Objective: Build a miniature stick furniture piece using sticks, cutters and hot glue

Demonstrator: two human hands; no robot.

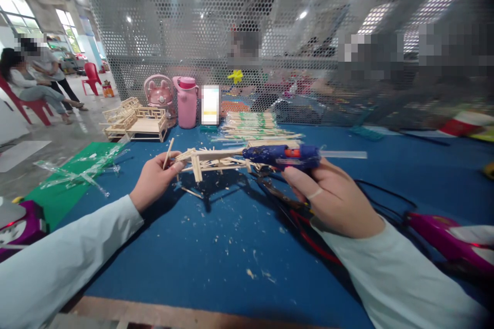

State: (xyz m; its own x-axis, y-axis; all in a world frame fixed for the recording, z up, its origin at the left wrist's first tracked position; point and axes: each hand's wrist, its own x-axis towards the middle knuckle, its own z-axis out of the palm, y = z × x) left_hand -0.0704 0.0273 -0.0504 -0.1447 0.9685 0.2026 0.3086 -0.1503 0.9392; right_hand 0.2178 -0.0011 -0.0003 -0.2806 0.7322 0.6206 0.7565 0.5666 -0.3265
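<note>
1. Left hand [156, 177] grips a thin stick [169, 153] and the left end of a stick frame [197, 167];
2. the frame is mid-table [227, 272]; stick bundles [250, 124] lie farther off;
3. right hand [335, 195] grips a blue glue gun [270, 155]; nozzle points left.

You've got two bare hands [156, 179] [341, 199], one blue plastic glue gun [266, 156], one pink cylindrical bottle [187, 105], two purple-and-white plastic devices [36, 216] [434, 229].

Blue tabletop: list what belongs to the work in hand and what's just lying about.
In the work:
- wooden frame and thin stick, left hand
- blue glue gun, right hand
- bundled sticks, probably stock

Apparently lying about:
- pink bottle
- lit phone
- plastic wrappers
</note>
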